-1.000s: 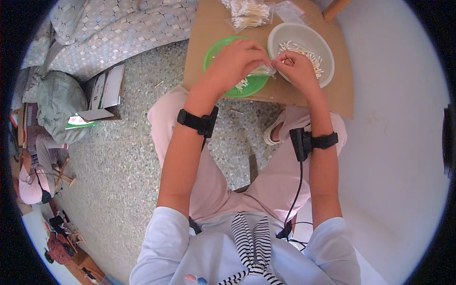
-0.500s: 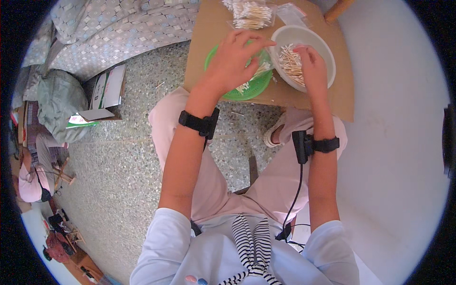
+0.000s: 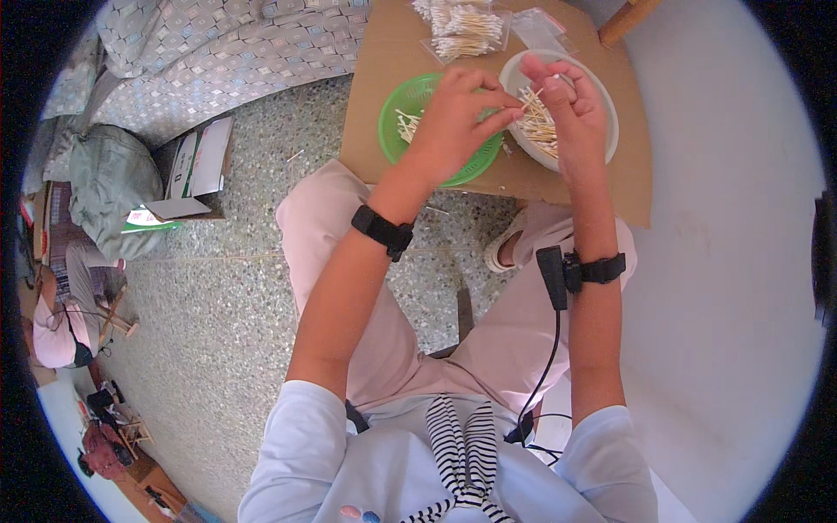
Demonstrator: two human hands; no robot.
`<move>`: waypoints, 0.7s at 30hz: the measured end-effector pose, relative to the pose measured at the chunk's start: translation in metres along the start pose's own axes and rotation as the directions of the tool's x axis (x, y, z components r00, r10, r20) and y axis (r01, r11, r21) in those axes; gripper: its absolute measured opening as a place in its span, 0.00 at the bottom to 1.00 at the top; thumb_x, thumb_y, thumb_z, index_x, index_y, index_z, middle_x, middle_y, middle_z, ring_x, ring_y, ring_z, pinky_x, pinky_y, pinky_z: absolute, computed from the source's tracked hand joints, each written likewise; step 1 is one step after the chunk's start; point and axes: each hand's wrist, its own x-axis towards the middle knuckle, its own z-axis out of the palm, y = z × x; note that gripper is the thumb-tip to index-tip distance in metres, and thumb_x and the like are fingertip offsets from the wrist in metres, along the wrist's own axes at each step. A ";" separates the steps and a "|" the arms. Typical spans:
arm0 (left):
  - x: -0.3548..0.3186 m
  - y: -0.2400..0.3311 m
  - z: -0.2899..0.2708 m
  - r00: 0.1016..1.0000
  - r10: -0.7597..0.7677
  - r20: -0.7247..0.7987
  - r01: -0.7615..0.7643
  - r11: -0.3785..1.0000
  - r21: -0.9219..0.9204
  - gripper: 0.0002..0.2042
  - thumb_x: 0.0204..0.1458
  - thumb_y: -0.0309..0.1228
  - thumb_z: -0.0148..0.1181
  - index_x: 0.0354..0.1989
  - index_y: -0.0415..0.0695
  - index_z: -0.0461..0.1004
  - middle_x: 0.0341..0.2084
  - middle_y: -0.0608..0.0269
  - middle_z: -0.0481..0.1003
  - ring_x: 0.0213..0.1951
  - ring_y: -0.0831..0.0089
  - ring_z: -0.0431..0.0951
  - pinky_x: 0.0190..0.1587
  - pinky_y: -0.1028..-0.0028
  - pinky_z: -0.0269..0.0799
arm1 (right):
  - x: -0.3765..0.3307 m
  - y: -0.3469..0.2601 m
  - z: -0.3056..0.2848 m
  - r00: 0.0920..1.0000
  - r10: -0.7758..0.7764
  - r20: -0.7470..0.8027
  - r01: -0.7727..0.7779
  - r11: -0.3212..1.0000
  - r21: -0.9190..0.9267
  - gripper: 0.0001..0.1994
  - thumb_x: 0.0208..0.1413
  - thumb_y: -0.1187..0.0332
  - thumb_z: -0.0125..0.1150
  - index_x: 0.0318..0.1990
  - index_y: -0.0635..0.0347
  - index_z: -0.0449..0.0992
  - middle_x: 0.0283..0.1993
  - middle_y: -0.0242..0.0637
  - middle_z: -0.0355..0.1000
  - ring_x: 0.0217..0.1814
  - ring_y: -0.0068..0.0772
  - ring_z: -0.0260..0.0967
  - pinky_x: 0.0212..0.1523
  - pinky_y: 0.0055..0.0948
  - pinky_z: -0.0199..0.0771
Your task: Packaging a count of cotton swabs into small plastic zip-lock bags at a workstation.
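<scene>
My left hand is over the green plastic basket, its thumb and fingertips pinched together at the edge of the white bowl. A thin cotton swab runs from that pinch toward my right hand. My right hand is raised above the bowl with its fingers curled, and a white cotton tip shows between them. Loose cotton swabs with pale sticks lie in the bowl. More swabs lie in the basket, partly hidden by my left hand.
Bundles of cotton swabs in clear bags lie at the far side of the cardboard-topped table. Beside them is a clear plastic bag. A white wall stands at right, an opened carton at left. Another person sits far left.
My right hand has lifted from the swabs in the bowl and curled its fingers. My left hand has shifted right, its spread fingers now pinched near the right hand.
</scene>
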 end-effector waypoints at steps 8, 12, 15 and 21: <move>0.005 -0.003 -0.008 0.982 -0.134 -0.134 0.125 0.989 -0.074 0.07 0.47 0.34 0.65 0.32 0.46 0.78 0.39 0.62 0.73 0.49 0.63 0.69 0.54 0.66 0.61 | 0.002 0.009 -0.011 0.991 0.029 -0.133 -0.060 0.970 -0.236 0.09 0.57 0.68 0.60 0.43 0.63 0.78 0.40 0.31 0.76 0.37 0.17 0.70 0.40 0.18 0.70; 0.007 -0.003 -0.016 0.964 -0.146 -0.223 0.145 0.989 -0.024 0.07 0.47 0.33 0.65 0.32 0.46 0.78 0.41 0.62 0.73 0.50 0.63 0.69 0.55 0.66 0.61 | 0.001 0.008 -0.012 0.983 0.183 -0.015 -0.178 0.932 -0.317 0.11 0.56 0.68 0.62 0.44 0.61 0.79 0.38 0.30 0.75 0.31 0.17 0.69 0.34 0.16 0.70; 0.008 -0.001 -0.019 0.959 -0.144 -0.244 0.148 0.989 -0.004 0.07 0.46 0.33 0.65 0.33 0.47 0.78 0.42 0.62 0.73 0.50 0.62 0.69 0.56 0.66 0.60 | 0.000 0.006 -0.008 0.976 0.215 0.020 -0.197 0.923 -0.331 0.13 0.55 0.67 0.62 0.47 0.59 0.78 0.37 0.31 0.75 0.30 0.18 0.69 0.33 0.17 0.71; 0.011 0.001 -0.018 0.973 -0.055 -0.225 0.060 0.998 0.019 0.07 0.46 0.33 0.65 0.33 0.48 0.79 0.43 0.63 0.73 0.51 0.61 0.68 0.56 0.64 0.59 | 0.000 0.005 -0.010 0.976 0.172 -0.135 -0.203 0.944 -0.260 0.13 0.54 0.66 0.63 0.45 0.62 0.77 0.38 0.31 0.76 0.33 0.18 0.70 0.34 0.18 0.71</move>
